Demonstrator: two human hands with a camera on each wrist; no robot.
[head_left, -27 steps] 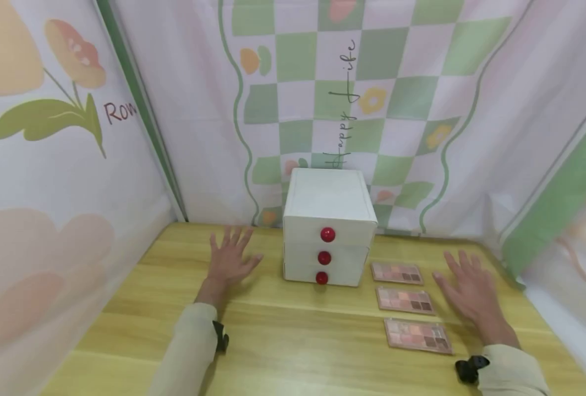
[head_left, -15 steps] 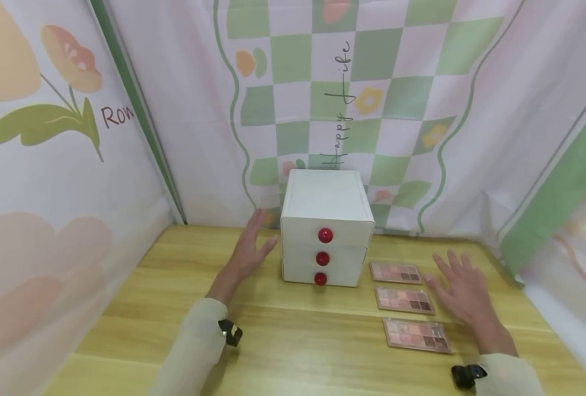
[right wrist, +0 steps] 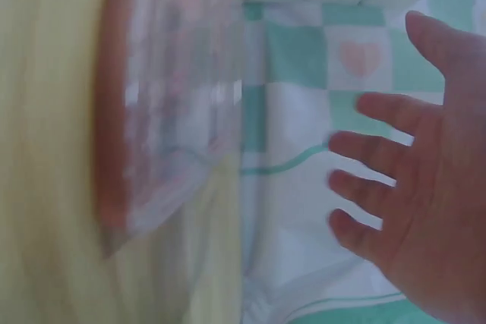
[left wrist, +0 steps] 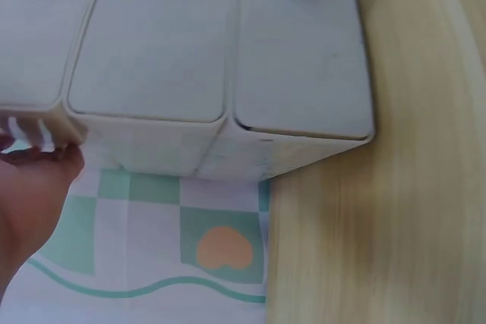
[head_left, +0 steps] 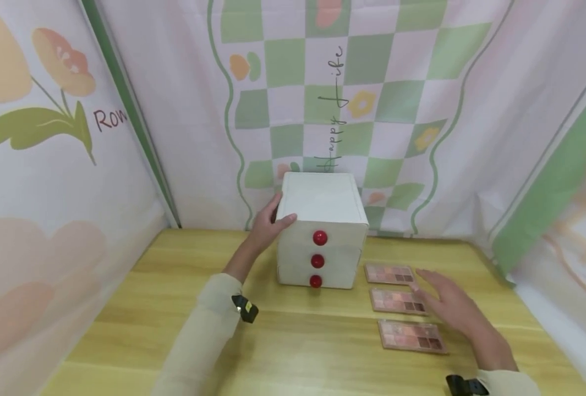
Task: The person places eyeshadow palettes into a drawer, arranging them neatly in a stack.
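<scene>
A white three-drawer box (head_left: 322, 199) stands on the table, each front bearing a red knob (head_left: 317, 260). My left hand (head_left: 264, 230) is at its upper left front corner, the thumb over the top front edge and the fingers along the left side. In the left wrist view, that hand (left wrist: 34, 195) meets the side by the top drawer, its fingertips partly hidden. Right of the box lie three eyeshadow palettes in a column: a far palette (head_left: 388, 273), a middle palette (head_left: 392, 301) and a near palette (head_left: 410, 336). Over the right end of the middle one, my right hand (head_left: 453, 308) hovers with extended fingers.
Behind the wooden table (head_left: 293, 352) hangs a checkered curtain (head_left: 285, 63), close to the box's back. Printed fabric (head_left: 65, 181) bounds the left side and more cloth (head_left: 550, 209) the right. All drawers look closed.
My left hand has moved right and up from the table to the box's corner. My right hand has shifted left toward the palettes and turned. The box and palettes stay where they were.
</scene>
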